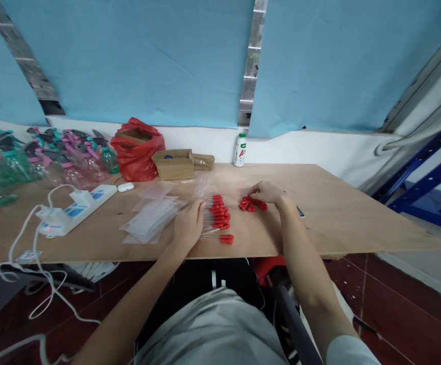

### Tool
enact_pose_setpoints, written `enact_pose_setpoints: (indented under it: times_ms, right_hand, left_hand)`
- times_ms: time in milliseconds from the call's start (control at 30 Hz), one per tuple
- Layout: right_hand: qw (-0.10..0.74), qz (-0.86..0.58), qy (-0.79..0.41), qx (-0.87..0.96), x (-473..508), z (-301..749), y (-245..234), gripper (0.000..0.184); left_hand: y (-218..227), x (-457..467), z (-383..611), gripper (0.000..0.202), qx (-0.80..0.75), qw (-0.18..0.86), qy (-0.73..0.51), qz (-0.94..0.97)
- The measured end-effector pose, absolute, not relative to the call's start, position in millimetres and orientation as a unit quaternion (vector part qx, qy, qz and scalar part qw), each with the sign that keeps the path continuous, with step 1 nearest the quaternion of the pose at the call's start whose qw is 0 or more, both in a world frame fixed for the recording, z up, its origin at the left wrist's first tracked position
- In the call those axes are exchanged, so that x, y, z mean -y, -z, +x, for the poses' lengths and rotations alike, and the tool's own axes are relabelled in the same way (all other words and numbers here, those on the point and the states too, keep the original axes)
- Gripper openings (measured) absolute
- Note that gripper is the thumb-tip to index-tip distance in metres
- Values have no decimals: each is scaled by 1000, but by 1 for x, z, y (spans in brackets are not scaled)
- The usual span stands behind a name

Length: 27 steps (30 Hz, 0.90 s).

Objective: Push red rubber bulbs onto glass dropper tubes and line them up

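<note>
Several droppers with clear tubes and red rubber bulbs point(220, 218) lie in a row on the wooden table, bulbs pointing right. My left hand point(190, 223) rests at the tube ends, its thumb and fingers closed together at the tip of a dropper tube. One pair of droppers point(226, 239) lies a little apart, closer to the table's front edge. To the right is a small heap of loose red rubber bulbs point(248, 204). Over this heap my right hand point(269, 192) has its fingers bent down and pinched at a bulb; the fingertips are partly hidden.
Clear plastic bags point(152, 218) lie left of my left hand. Behind stand a cardboard box point(174, 165), a red plastic bag point(139, 152) and a white bottle point(240, 150). A power strip point(78, 210) with cables and several spray bottles point(72, 167) occupy the left.
</note>
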State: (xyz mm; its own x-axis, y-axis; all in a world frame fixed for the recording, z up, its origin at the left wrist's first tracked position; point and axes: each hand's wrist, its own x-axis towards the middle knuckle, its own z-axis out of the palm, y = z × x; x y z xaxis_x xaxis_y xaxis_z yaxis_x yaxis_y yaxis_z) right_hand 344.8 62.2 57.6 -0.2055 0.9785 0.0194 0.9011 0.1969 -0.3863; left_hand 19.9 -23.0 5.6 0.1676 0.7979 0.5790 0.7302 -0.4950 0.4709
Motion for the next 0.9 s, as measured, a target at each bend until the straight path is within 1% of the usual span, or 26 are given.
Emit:
enact_pose_setpoints:
  times_ms: [167, 367, 433, 533, 600, 667, 700, 767, 833, 900]
  right_hand:
    - [132, -629, -153, 751, -62, 346, -57, 18]
    - [173, -600, -130, 770, -66, 350, -54, 9]
    - [187, -595, -137, 770, -67, 352, -54, 12]
    - [225, -578, -134, 773, -67, 352, -54, 24]
    - [267, -542, -115, 788, -67, 345, -55, 28]
    - [320, -489, -113, 803, -63, 331, -57, 26]
    - [349, -462, -129, 805, -60, 321, -58, 24]
    - [420, -409, -202, 785, -51, 299, -60, 24]
    - [458, -361, -279, 763, -41, 277, -61, 29]
    - [472, -330, -340, 744, -31, 258, -60, 34]
  left_hand:
    - [-6, 23, 20, 30, -504, 44, -406, 761]
    - [-6, 22, 19, 32, -508, 44, -405, 759]
    - [-5, 22, 19, 31, -503, 45, -409, 760]
    - [-4, 21, 19, 31, -500, 49, -414, 759]
    - [-4, 21, 19, 32, -497, 53, -416, 760]
    - [-5, 21, 20, 32, -495, 58, -414, 762]
    - [-6, 21, 20, 32, -495, 61, -411, 763]
    - [-8, 22, 20, 31, -497, 63, -407, 764]
    - [-10, 24, 20, 30, -499, 64, -404, 764]
    - [-11, 25, 20, 30, -498, 65, -402, 766]
